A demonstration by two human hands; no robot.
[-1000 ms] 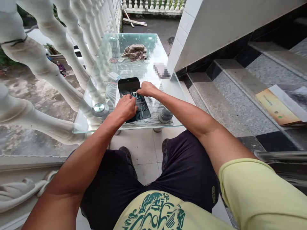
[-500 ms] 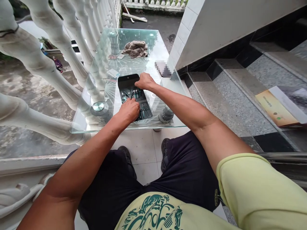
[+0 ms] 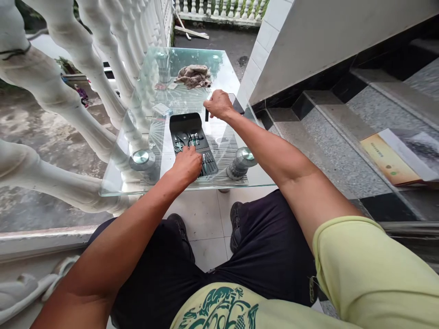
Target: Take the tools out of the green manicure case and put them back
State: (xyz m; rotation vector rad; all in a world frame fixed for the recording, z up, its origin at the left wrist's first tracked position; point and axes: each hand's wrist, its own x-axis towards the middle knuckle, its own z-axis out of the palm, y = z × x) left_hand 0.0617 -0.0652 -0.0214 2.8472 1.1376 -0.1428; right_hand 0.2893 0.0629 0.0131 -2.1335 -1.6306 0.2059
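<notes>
An unfolded black manicure case lies on the glass table, with scissors, nail clippers and several slim tools in its slots. My left hand rests on the case's left side, fingers curled against it and partly hidden from me. To the right of the case's upper flap, my right hand is closed above the glass. A slim dark strip sticks down from its fingers; its exact kind cannot be made out. Just behind this hand lies a dark flat phone-like object, partly covered.
A crumpled brown cloth sits toward the far end of the glass table. A small pale packet lies left of the case. White balusters line the left; stone steps with a carton rise at right.
My right hand has moved right, away from the case's flap, and a slim dark thing now shows below its fingers. The left hand stays on the case. The view has tilted slightly.
</notes>
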